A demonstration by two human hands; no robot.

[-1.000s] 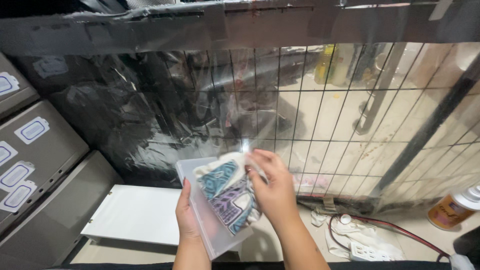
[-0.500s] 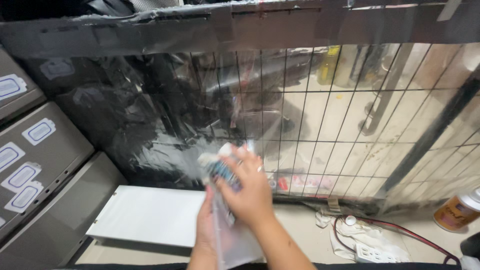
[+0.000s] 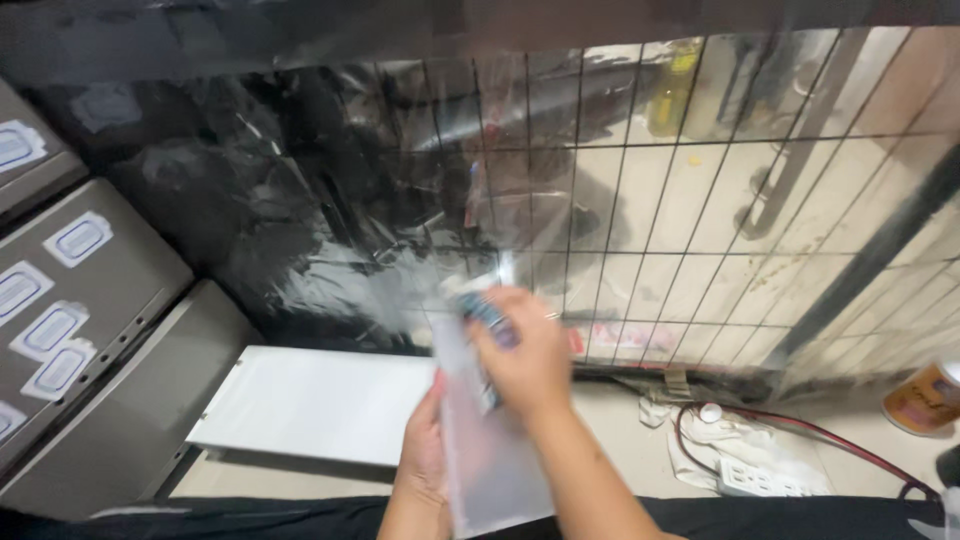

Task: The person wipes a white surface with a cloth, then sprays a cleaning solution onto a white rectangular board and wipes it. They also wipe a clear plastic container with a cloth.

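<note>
Both hands meet low in the middle of the view, blurred by motion. Left hand [image 3: 425,465] is under and behind a clear bag [image 3: 490,455], its fingers curled around the bag's left edge and supporting it from below. Right hand [image 3: 525,360] sits on top near the bag's upper end, fingers bent and closed over a small blue patterned item [image 3: 487,312] at the bag's mouth; whether that item is inside the bag or only at its opening cannot be told through the blur. The bag hangs tilted, its lower end toward the person's body, its upper end toward the wire grid.

Just beyond the hands, to the left, a flat white board [image 3: 320,400] lies on the floor. Further left stand grey cabinets [image 3: 90,330] with pale labels stuck on their fronts. To the right, on the floor, a white power strip [image 3: 765,475] lies with a red cable [image 3: 830,435] looping past it, beside some crumpled white cloth [image 3: 715,440]. At the far right edge stands an orange-and-white can [image 3: 920,398].

Behind all this rises a black wire grid [image 3: 640,210], covered with clear plastic sheet [image 3: 300,200] that reflects light. Through the grid a pale tiled floor shows, and a yellowish bottle [image 3: 672,95] stands far back.
</note>
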